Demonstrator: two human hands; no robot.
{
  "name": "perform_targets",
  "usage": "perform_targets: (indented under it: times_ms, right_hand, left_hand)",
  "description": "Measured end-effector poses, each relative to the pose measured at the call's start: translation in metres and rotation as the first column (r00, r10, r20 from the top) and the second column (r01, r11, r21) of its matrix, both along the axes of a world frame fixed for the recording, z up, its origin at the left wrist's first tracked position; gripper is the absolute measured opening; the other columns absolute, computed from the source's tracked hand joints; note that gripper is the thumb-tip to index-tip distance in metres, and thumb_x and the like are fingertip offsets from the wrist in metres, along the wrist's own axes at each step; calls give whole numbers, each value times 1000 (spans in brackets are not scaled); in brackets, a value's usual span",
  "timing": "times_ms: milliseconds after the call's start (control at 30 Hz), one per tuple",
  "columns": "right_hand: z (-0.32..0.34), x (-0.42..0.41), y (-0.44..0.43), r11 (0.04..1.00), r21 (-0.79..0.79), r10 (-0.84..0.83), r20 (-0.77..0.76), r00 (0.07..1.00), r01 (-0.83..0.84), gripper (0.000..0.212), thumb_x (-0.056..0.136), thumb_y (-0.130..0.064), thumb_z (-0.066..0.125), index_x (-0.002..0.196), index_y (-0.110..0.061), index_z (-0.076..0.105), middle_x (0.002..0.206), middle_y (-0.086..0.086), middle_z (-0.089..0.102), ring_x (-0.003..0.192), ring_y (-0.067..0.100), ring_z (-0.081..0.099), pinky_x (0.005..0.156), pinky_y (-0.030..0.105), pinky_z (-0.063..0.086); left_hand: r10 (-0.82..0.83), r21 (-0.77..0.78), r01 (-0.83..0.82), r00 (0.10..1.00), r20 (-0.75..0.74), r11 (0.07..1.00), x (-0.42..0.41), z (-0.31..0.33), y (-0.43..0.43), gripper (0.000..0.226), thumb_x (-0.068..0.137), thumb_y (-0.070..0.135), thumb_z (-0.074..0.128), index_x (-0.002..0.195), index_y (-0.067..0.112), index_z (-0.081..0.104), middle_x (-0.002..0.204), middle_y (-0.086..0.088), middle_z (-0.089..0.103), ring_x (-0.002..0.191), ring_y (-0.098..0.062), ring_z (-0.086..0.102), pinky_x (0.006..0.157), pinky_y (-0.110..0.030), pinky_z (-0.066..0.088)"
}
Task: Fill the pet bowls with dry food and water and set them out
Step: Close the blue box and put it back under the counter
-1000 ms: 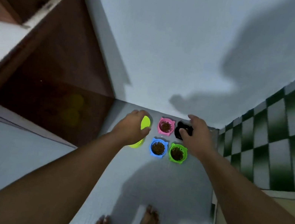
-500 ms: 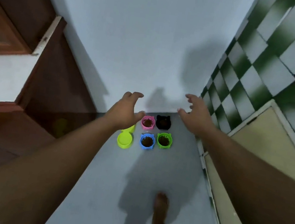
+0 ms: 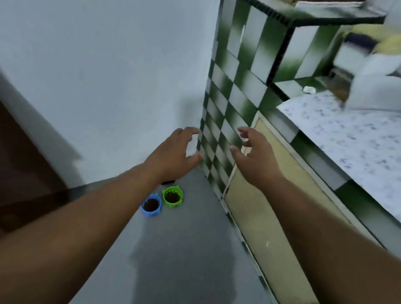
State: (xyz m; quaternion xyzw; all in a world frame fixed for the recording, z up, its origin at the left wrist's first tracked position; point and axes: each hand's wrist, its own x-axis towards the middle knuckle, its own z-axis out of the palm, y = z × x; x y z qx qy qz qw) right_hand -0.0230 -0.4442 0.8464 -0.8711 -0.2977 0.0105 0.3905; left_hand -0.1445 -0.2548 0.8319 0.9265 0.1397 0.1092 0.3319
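Big pale wall [image 3: 93,41] fills the far left, and a green-and-white checked tile counter [image 3: 232,98] with a speckled top [image 3: 369,151] runs down the right. Grey floor [image 3: 174,267] in between. Both arms are stretched out over it: left hand [image 3: 171,155] and right hand [image 3: 255,155] are up in the air near the tiled corner, fingers spread loose, holding nothing. Down on the floor just under the left wrist, the green bowl [image 3: 172,196] and blue bowl [image 3: 151,205] sit side by side, touching, both with brown dry food in them.
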Motion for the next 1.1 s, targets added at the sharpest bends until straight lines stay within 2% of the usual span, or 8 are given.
perform_targets:
  times_ms: [67, 167, 367, 467, 600, 733, 833, 1100]
  right_hand:
    - [8, 2, -40, 997, 46, -69, 18, 997, 68, 47, 92, -29, 66, 137, -25, 52, 129, -4, 55, 110, 13, 57, 96, 37, 54]
    - [17, -2, -108, 983, 89, -163, 43, 986, 159, 45, 92, -30, 66, 135, -29, 52, 126, -11, 54, 105, 9, 57, 89, 34, 56]
    - [34, -31, -260, 927, 148, -352, 24, 936, 345, 45, 93, -28, 65, 136, -25, 53, 125, -8, 56, 98, 5, 58, 90, 27, 50]
    - [40, -53, -332, 893, 153, -430, 11, 903, 423, 44, 94, -30, 63, 136, -26, 53, 128, -7, 56, 102, 9, 59, 88, 29, 51]
    - [45, -80, -414, 854, 124, -514, 41, 857, 506, 44, 95, -29, 63, 137, -21, 52, 130, -1, 56, 105, 14, 60, 89, 31, 52]
    - [43, -96, -481, 792, 106, -606, 24, 795, 601, 44, 95, -28, 61, 138, -22, 51, 130, -2, 56, 106, 14, 60, 87, 26, 46]
    - [40, -98, -516, 746, 120, -657, -20, 753, 655, 43, 95, -28, 62, 136, -24, 53, 125, -4, 57, 104, 13, 60, 86, 29, 50]
    - [34, -39, -584, 658, 123, -736, -108, 669, 743, 34, 93, -29, 63, 126, -26, 56, 115, -5, 59, 87, 4, 60, 66, 19, 48]
  left_hand:
    - [-67, 0, 67, 997, 48, 998, 16, 13, -31, 60, 95, 37, 67, 149, 25, 42, 137, -5, 51, 116, -17, 55, 92, -25, 41]
    - [-162, 28, 160, 982, 93, 987, 31, 30, -87, 59, 95, 38, 68, 147, 24, 44, 141, -6, 52, 119, -17, 54, 97, -32, 47]
    - [-321, 49, 317, 934, 158, 947, 51, 50, -217, 58, 94, 37, 69, 145, 23, 47, 131, -4, 54, 109, -16, 55, 92, -34, 49]
    - [-387, 31, 389, 901, 197, 921, 52, 53, -285, 56, 93, 39, 70, 143, 26, 48, 125, 2, 52, 104, -12, 54, 85, -27, 43]
    - [-499, 10, 506, 847, 181, 863, 56, 51, -363, 51, 92, 41, 69, 138, 32, 49, 120, 6, 53, 104, -11, 56, 83, -30, 45]
    - [-539, -25, 551, 824, 173, 834, 63, 48, -432, 47, 91, 43, 70, 134, 32, 53, 117, 6, 56, 94, -5, 58, 72, -20, 43]
    - [-578, -34, 589, 802, 150, 808, 71, 42, -469, 46, 91, 44, 70, 132, 31, 53, 116, 7, 58, 91, -1, 57, 73, -21, 46]
    - [-524, -65, 530, 847, 88, 846, 146, 25, -524, 44, 93, 41, 68, 131, 21, 57, 107, 3, 61, 82, -3, 54, 67, -16, 37]
